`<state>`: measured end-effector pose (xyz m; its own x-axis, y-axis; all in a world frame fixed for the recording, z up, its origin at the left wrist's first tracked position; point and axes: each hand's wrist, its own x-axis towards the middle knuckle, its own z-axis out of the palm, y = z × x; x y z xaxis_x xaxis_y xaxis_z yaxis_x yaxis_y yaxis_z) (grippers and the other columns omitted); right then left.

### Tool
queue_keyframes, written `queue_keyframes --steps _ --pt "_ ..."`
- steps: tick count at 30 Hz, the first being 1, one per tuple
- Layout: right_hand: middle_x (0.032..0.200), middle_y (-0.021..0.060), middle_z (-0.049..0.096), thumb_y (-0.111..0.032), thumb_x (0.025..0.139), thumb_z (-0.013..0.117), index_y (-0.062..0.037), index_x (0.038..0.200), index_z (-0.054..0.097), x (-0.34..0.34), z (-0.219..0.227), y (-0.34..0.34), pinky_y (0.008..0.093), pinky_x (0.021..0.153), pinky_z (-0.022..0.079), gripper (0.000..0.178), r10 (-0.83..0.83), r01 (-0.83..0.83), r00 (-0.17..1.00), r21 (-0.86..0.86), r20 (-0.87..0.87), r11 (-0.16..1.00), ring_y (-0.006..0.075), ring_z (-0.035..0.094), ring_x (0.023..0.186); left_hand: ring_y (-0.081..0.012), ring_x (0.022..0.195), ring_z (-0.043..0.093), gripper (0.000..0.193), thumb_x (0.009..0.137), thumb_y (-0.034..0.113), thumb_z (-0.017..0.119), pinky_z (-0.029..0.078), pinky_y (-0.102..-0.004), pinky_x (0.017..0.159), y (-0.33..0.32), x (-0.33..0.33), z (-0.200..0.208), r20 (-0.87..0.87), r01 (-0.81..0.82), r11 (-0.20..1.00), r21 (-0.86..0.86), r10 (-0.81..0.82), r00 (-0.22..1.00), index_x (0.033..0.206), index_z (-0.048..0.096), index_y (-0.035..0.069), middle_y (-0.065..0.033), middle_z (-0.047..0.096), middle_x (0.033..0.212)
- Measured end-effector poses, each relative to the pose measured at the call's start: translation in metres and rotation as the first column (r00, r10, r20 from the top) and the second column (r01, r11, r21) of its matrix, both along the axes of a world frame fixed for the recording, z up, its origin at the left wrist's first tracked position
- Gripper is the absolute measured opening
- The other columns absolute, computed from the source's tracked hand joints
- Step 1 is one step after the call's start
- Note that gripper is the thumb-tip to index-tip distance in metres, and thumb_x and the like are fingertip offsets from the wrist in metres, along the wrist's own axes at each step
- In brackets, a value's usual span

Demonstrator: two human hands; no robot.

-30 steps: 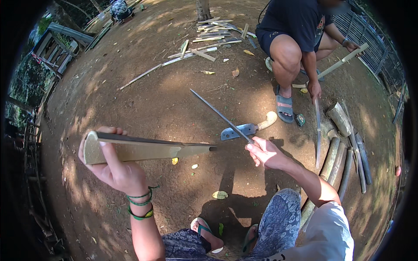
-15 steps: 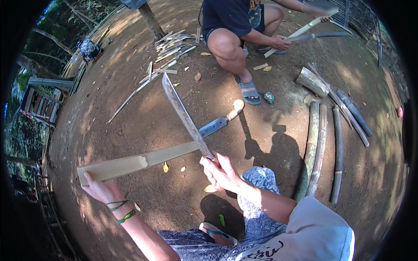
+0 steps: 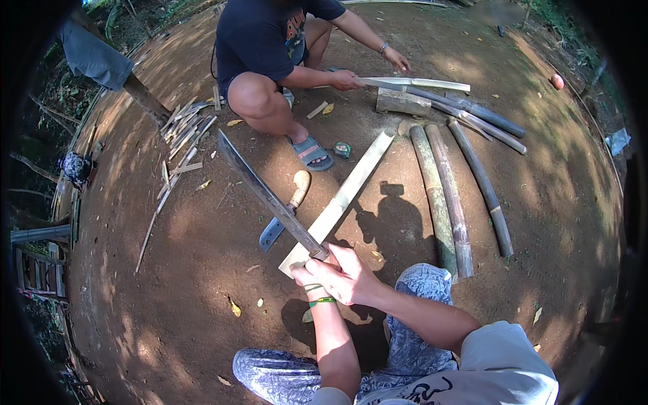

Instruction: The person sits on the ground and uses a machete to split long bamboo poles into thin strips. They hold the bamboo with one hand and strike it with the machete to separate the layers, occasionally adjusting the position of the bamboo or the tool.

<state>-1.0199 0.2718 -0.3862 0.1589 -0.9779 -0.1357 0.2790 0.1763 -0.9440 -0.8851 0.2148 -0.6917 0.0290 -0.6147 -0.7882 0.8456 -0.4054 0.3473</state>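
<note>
My right hand point(image 3: 345, 275) is wrapped round the handle of a machete point(image 3: 264, 192), whose long dark blade slants up to the left. My left hand point(image 3: 305, 275), close beside it and partly covered by it, grips the lower end of a pale split bamboo piece point(image 3: 356, 181). That piece slants away up to the right, and the machete crosses in front of its near end. On the ground behind the machete lies a second knife point(image 3: 301, 187) with a curved pale wooden handle; its wide blade shows left of the machete.
A co-worker point(image 3: 260, 50) squats ahead, one hand on a long strip by a short log point(image 3: 403, 101). Bamboo poles point(image 3: 445, 196) lie to the right. Split pieces point(image 3: 185, 131) are heaped at the far left near a post point(image 3: 147, 98). A tape measure point(image 3: 342, 149) lies by the co-worker's sandal point(image 3: 311, 152).
My left hand has come in beside my right, swinging the bamboo piece from pointing rightward to pointing away. The view has turned right. The co-worker's strip has been lowered to the log.
</note>
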Motion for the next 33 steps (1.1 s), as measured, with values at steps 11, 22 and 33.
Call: queue_keyframes --steps 11,22,33 --pt "0.055 -0.0051 0.048 -0.026 0.098 0.063 0.0 0.096 0.056 0.036 0.011 0.062 0.0238 0.043 0.033 0.027 -0.047 0.024 0.966 -0.092 -0.256 0.995 0.0021 0.045 0.048 -0.0501 0.131 0.043 0.1 0.089 0.062 0.057 0.042 -0.0586 0.104 -0.095 -0.004 -0.004 0.284 0.377 0.919 0.113 -0.393 0.874 0.154 0.01 0.002 -0.0278 0.026 0.153" --pt "0.106 0.0313 0.062 -0.036 0.1 0.05 0.0089 0.124 0.054 0.075 -0.074 0.026 0.0455 0.075 0.055 0.051 -0.329 -0.256 0.419 -0.458 -0.846 0.851 0.0413 0.067 0.089 -0.0302 0.117 0.057 0.094 0.09 0.079 0.031 0.043 -0.0426 0.105 0.058 0.066 0.224 -0.208 0.313 0.756 -0.575 -0.505 0.838 0.126 0.052 -0.005 -0.0211 0.059 0.127" --pt "0.135 0.0239 0.046 -0.043 0.086 0.066 -0.0009 0.142 0.041 0.032 -0.024 -0.089 0.0478 0.111 0.036 0.074 -0.362 -0.452 0.108 -0.37 -0.926 0.811 0.0384 0.045 0.129 -0.0199 0.065 0.06 0.028 0.098 0.03 0.059 0.056 -0.0368 0.064 0.06 0.196 0.136 0.205 0.235 0.956 -0.175 -0.198 0.958 0.09 0.056 0.004 -0.0055 0.056 0.07"
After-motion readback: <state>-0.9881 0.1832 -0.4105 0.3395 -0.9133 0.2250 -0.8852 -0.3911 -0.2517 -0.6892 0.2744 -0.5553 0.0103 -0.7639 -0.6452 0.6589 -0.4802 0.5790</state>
